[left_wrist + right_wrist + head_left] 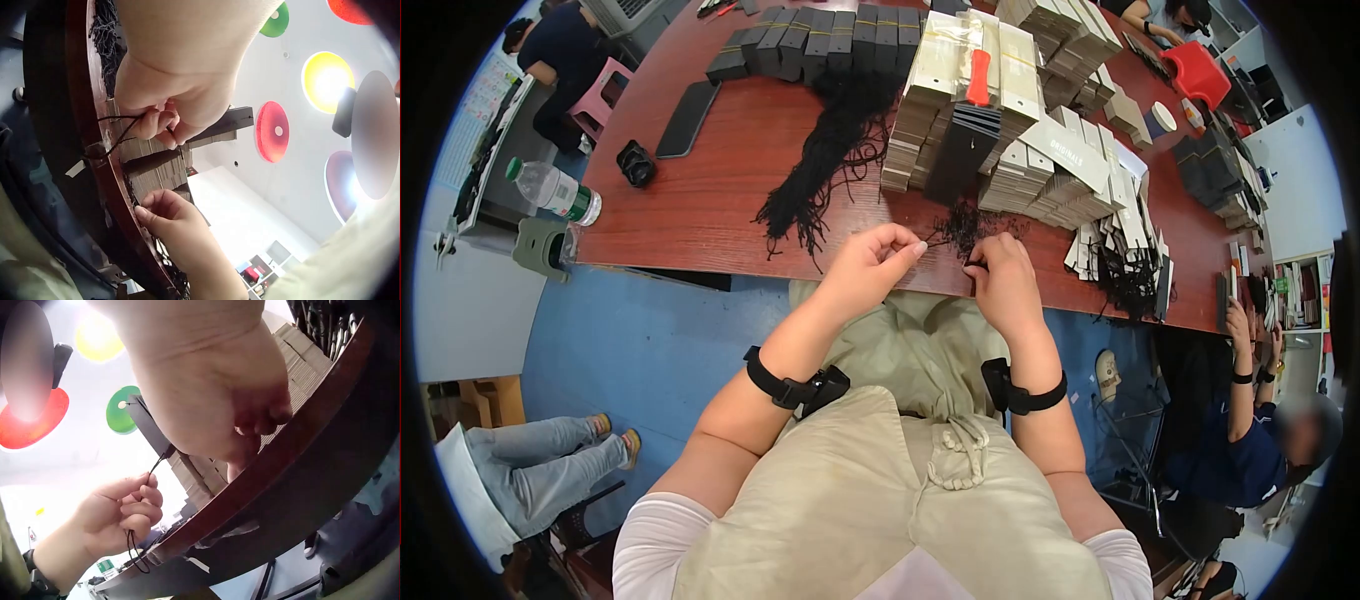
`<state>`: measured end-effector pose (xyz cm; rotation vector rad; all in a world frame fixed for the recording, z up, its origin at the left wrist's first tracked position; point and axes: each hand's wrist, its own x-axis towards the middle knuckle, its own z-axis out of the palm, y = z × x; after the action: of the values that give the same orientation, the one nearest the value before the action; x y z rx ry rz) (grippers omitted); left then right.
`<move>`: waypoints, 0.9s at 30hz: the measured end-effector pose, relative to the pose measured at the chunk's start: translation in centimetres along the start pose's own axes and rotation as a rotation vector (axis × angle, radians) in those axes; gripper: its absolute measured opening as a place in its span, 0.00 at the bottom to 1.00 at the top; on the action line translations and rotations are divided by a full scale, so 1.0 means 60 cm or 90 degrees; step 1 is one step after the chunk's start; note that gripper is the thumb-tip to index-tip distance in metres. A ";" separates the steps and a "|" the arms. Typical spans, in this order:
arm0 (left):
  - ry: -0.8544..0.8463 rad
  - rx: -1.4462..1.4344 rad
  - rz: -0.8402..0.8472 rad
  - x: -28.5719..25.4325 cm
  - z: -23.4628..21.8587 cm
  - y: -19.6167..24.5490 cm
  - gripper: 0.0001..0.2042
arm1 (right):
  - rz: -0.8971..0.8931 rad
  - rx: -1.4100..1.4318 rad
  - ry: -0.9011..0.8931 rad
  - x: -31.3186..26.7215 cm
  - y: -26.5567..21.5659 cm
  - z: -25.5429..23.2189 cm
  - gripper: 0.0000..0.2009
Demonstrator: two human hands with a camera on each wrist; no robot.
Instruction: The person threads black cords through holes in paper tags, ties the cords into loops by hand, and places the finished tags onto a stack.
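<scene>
My left hand (868, 265) pinches a thin black cord (156, 464) between thumb and fingers, above the front edge of the table. A loop of the cord hangs below the curled fingers in the right wrist view. My right hand (1008, 283) is at the table edge, its thumb and forefinger pinching a small dark piece that barely shows. Just beyond it lies a loose pile of small black pieces (968, 226). A thick bundle of black cords (825, 165) lies to the left on the table.
Stacks of pale card tags (1055, 190) and a dark stack (962, 150) with a red-handled tool (979, 78) stand behind the hands. Banded black stacks (820, 45), a phone (688, 120) and a bottle (555, 190) are farther left. A person (1250, 440) sits at right.
</scene>
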<state>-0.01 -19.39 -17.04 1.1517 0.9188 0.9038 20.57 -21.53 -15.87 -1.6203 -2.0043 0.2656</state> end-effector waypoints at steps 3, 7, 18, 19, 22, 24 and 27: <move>-0.003 0.008 -0.001 0.001 -0.001 0.001 0.04 | -0.018 -0.008 -0.027 0.003 0.001 -0.003 0.06; 0.005 0.015 0.007 0.001 -0.001 0.002 0.04 | -0.032 0.000 -0.034 0.006 0.001 -0.001 0.05; 0.014 -0.013 0.018 0.001 -0.001 -0.004 0.05 | -0.054 -0.021 -0.046 0.021 0.004 -0.004 0.04; 0.020 -0.020 0.028 0.002 -0.001 -0.007 0.06 | -0.052 -0.012 -0.036 0.024 0.003 -0.004 0.04; 0.007 -0.031 0.024 0.002 -0.005 -0.010 0.06 | -0.043 0.065 0.071 0.035 -0.004 -0.004 0.07; 0.003 -0.034 0.032 0.001 -0.005 -0.011 0.05 | -0.037 0.119 0.067 0.036 -0.013 -0.011 0.08; 0.005 -0.024 0.043 -0.001 -0.004 -0.009 0.05 | 0.081 0.366 0.028 0.029 -0.016 0.004 0.06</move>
<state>-0.21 -19.48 -17.61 1.1522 0.8707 0.9772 19.41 -20.07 -15.14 -1.3606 -1.5906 0.7672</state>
